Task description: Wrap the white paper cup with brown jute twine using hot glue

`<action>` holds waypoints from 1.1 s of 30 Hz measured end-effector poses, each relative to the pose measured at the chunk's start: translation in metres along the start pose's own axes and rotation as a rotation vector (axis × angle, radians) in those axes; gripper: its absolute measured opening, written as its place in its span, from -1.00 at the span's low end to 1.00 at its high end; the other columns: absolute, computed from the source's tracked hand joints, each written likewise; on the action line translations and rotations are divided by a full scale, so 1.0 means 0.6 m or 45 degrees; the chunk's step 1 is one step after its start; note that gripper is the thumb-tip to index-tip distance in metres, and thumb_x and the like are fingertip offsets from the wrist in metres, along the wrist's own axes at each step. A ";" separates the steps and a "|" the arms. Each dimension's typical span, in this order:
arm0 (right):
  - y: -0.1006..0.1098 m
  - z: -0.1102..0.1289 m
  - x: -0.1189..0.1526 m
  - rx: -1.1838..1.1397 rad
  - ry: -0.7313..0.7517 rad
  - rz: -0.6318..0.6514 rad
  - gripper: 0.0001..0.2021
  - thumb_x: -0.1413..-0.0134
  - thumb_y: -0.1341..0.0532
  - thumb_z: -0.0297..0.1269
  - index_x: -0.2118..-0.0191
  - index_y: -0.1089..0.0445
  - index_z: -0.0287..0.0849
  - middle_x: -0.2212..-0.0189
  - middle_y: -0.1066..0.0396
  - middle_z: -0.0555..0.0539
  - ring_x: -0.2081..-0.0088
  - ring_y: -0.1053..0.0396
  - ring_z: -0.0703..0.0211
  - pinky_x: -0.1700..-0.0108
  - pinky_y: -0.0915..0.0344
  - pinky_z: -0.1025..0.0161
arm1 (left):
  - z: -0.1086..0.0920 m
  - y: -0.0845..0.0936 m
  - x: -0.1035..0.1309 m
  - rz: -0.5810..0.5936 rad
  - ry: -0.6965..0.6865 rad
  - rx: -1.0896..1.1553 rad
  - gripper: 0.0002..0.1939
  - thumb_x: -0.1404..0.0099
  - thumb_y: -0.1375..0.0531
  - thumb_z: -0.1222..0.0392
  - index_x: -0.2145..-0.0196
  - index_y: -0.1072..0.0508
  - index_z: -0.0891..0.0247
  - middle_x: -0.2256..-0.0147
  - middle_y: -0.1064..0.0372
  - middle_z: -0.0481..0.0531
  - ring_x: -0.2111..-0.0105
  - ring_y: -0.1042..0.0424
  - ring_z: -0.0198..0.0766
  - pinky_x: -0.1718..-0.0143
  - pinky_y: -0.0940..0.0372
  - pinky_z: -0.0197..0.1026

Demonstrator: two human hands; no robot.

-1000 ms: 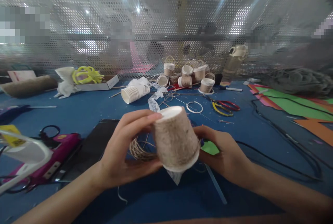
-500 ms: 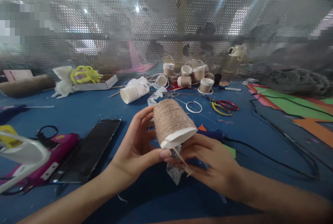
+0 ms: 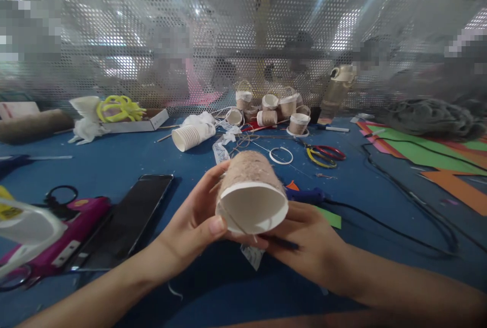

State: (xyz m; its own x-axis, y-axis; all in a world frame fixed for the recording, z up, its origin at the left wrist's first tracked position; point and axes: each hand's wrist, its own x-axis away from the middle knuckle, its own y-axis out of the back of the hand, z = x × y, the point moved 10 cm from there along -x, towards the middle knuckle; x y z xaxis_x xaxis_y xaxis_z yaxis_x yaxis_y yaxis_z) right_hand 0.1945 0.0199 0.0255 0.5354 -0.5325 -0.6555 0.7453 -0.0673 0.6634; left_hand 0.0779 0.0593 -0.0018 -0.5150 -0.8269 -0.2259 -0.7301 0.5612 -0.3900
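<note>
A paper cup wrapped in jute twine (image 3: 247,170) is tilted with its open white mouth facing me. My left hand (image 3: 201,211) is closed around its left side, thumb at the rim. From the right, my right hand (image 3: 308,236) grips the cup's lower right side; its fingertips are partly hidden behind and under the cup. A strand of twine crosses the mouth of the cup. Below it, a bit of white lace (image 3: 251,257) shows near the fingers. Just behind my right hand lies a blue glue gun (image 3: 308,195) with a black cord.
A black phone (image 3: 129,216) and a magenta power strip (image 3: 83,221) lie on the left. Scissors (image 3: 323,155), a white ring (image 3: 280,155) and stacked paper cups (image 3: 186,137) are farther back. Several small twine-wrapped baskets (image 3: 287,104) stand near the mesh screen. Coloured paper (image 3: 414,148) lies right.
The cup has tipped so that its mouth, pointing downward before, now faces me and shows its inside. Both hands stay on it, and the view has shifted slightly.
</note>
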 end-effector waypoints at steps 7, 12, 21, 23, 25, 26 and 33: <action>0.017 -0.011 -0.012 -0.061 -0.073 0.054 -0.84 -0.36 -0.24 -0.30 0.21 -0.58 -0.15 0.29 -0.66 -0.10 0.27 -0.60 0.16 0.21 -0.54 0.27 | -0.031 0.004 -0.011 0.021 -0.206 -0.222 -0.38 -0.26 -0.42 -0.08 -0.22 -0.36 -0.13 -0.15 -0.46 0.10 -0.08 -0.54 0.04 0.01 -0.57 -0.03; 0.045 -0.079 0.002 0.314 -0.182 0.327 -0.75 -0.24 -0.16 -0.48 0.04 -0.50 -0.18 0.14 -0.62 -0.20 0.12 -0.59 -0.02 0.10 -0.57 0.02 | -0.022 0.011 -0.016 -0.024 -0.166 -0.425 -0.31 -0.24 -0.43 -0.08 -0.22 -0.25 -0.01 -0.14 -0.41 0.20 0.23 -0.60 -0.14 0.24 -0.56 -0.13; 0.030 -0.158 0.066 0.471 -0.342 0.710 -0.32 0.05 -0.12 -0.61 -0.27 -0.27 -0.24 -0.19 -0.42 -0.33 -0.19 -0.41 -0.26 -0.16 -0.42 -0.29 | -0.001 0.032 -0.019 -0.075 -0.062 -0.639 -0.30 -0.23 -0.44 0.13 -0.20 -0.21 -0.05 -0.17 -0.27 0.15 0.29 -0.60 -0.26 0.34 -0.55 -0.26; 0.030 -0.164 0.065 0.423 -0.431 0.689 -0.45 -0.02 -0.14 -0.59 -0.17 -0.34 -0.22 -0.11 -0.45 -0.29 -0.12 -0.44 -0.19 -0.13 -0.44 -0.23 | -0.005 0.031 -0.018 -0.076 -0.079 -0.694 -0.28 -0.21 -0.45 0.14 -0.21 -0.20 -0.05 -0.18 -0.26 0.16 0.26 -0.62 -0.23 0.28 -0.57 -0.23; 0.033 -0.171 0.066 0.384 -0.517 0.653 -0.56 -0.06 -0.17 -0.55 -0.08 -0.37 -0.18 -0.05 -0.45 -0.25 -0.08 -0.45 -0.16 -0.11 -0.44 -0.19 | -0.007 0.031 -0.017 -0.077 -0.096 -0.755 -0.26 -0.20 -0.47 0.13 -0.21 -0.21 -0.06 -0.18 -0.25 0.16 0.22 -0.63 -0.19 0.24 -0.58 -0.19; 0.034 -0.174 0.067 0.377 -0.538 0.632 -0.58 -0.05 -0.19 -0.54 -0.06 -0.37 -0.17 -0.03 -0.44 -0.25 -0.07 -0.45 -0.16 -0.11 -0.44 -0.18 | -0.008 0.032 -0.016 -0.084 -0.102 -0.792 -0.26 -0.19 -0.47 0.11 -0.22 -0.22 -0.07 -0.18 -0.25 0.17 0.21 -0.64 -0.16 0.23 -0.59 -0.18; 0.069 -0.166 0.056 0.404 -0.480 0.300 -0.68 0.04 -0.25 -0.50 0.11 -0.40 -0.10 0.16 -0.51 -0.13 0.13 -0.53 -0.06 0.10 -0.49 0.04 | -0.015 0.037 -0.014 -0.104 -0.142 -0.907 -0.23 -0.19 -0.47 0.09 -0.26 -0.22 -0.03 -0.22 -0.28 0.24 0.09 -0.65 0.05 0.14 -0.61 -0.02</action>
State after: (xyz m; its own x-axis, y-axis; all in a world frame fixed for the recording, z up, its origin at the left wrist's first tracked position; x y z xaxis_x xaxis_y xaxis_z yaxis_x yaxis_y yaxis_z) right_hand 0.2829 0.0831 -0.0052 0.4504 -0.8256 -0.3399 0.4345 -0.1299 0.8912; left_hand 0.0622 0.0789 -0.0004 -0.4255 -0.8444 -0.3254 -0.8991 0.3535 0.2583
